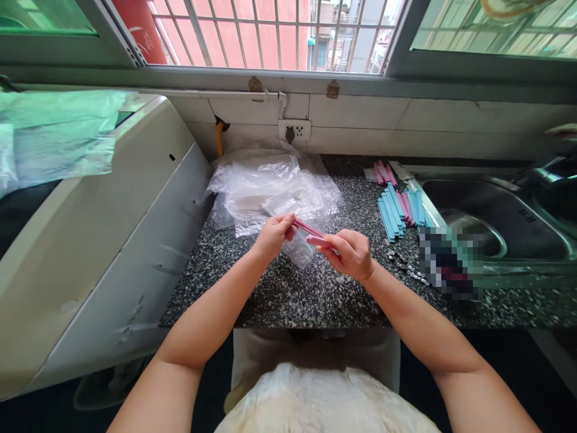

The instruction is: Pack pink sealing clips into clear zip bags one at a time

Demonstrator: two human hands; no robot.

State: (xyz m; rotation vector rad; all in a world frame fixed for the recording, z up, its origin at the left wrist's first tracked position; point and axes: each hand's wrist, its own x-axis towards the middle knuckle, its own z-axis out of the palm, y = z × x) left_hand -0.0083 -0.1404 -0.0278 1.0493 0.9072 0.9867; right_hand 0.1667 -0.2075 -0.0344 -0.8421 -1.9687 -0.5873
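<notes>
Above the counter, a long pink plastic bag clip (308, 227) stretches between my two hands. My left hand (276, 233) is closed, pinching its far left end between thumb and fingers. On the other end, my right hand (348, 251) is closed too, and a second pink arm (315, 240) of the clip juts out near its fingertips. The two arms look apart, like a narrow V. Just below the hands, a piece of clear plastic (300, 249) lies on the counter. Behind them is a pile of clear plastic bags (270, 183).
Several blue clips (390, 213) and pink clips (384, 172) lie right of the bags, beside a steel sink (478, 186). A metal chain (408, 269) and a blurred-out object (451, 264) are nearer. A pale appliance (148, 198) borders the speckled counter (288, 300) on the left.
</notes>
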